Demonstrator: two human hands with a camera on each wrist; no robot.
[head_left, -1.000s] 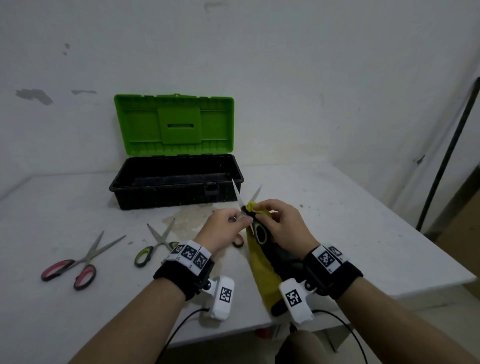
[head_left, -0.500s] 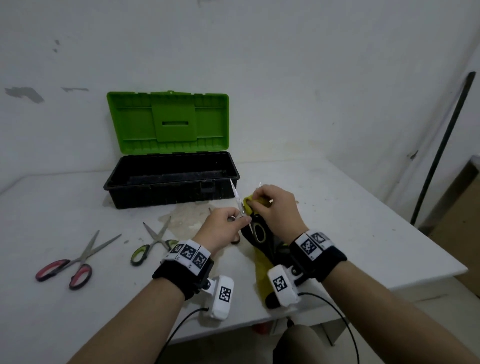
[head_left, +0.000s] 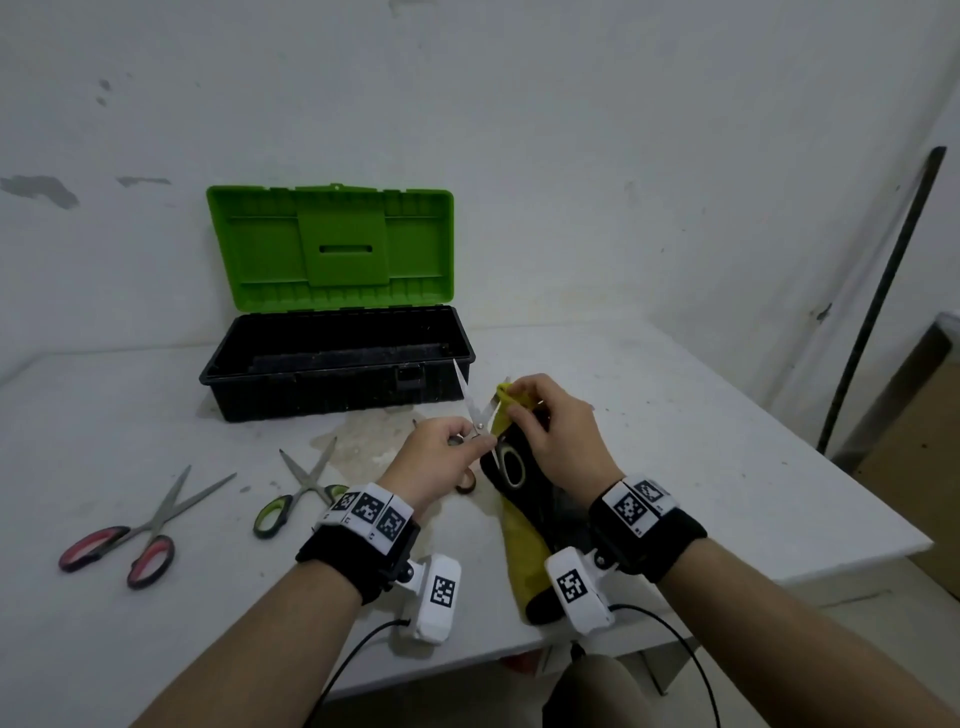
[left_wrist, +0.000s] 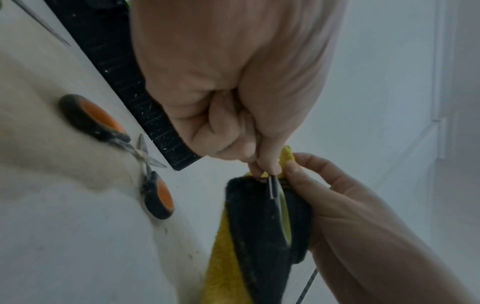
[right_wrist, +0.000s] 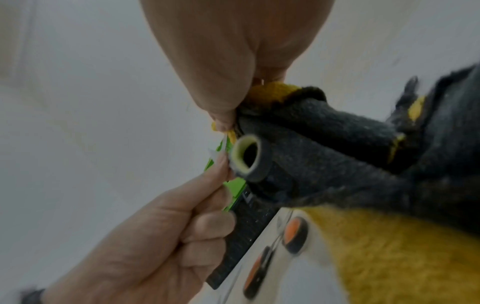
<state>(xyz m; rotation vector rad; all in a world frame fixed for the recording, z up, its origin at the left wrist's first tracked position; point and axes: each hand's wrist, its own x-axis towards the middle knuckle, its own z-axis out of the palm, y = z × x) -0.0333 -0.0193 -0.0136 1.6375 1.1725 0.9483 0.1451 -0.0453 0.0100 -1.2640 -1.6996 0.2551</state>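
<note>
A pair of scissors (head_left: 469, 402) with a black handle (head_left: 511, 464) is held above the table, blades spread and pointing away. My left hand (head_left: 480, 439) pinches it at the pivot. My right hand (head_left: 511, 400) pinches a yellow and black cloth (head_left: 524, 540) round the right blade, most of which is hidden. The cloth hangs down to the table edge. In the left wrist view the left hand (left_wrist: 262, 166) pinches just above the handle (left_wrist: 283, 216). In the right wrist view the right hand (right_wrist: 223, 115) grips the cloth (right_wrist: 389, 257) by the handle ring (right_wrist: 246, 158).
An open toolbox (head_left: 337, 364) with a green lid (head_left: 332, 244) stands at the back of the white table (head_left: 727, 467). Red-handled scissors (head_left: 130, 535) and green-handled scissors (head_left: 296, 493) lie at the left. Orange-handled scissors (left_wrist: 155, 197) lie under my left hand. A dark pole (head_left: 878, 301) leans at the right.
My right hand has slid the cloth up the right blade toward its tip, covering more of it. The left hand keeps its pinch at the pivot.
</note>
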